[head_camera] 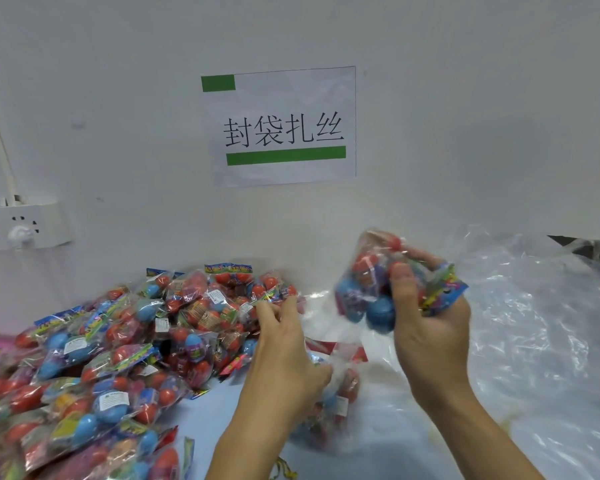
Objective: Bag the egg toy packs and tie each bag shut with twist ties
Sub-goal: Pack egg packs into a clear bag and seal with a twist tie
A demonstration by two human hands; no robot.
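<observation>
My right hand [430, 327] grips one egg toy pack [368, 292] of red and blue eggs and holds it raised above the table. My left hand [284, 344] reaches into the edge of the pile of egg toy packs [118, 348], its fingertips touching a pack; whether it holds one I cannot tell. Just under my left wrist lies a clear bag with packs inside [336, 407]. A large heap of clear plastic bags [534, 327] spreads out to the right.
A paper sign [281, 126] with green bars hangs on the white wall straight ahead. A white power strip [21, 226] is fixed to the wall at the left. Some yellow twist ties [284, 472] lie at the bottom edge, near my left forearm.
</observation>
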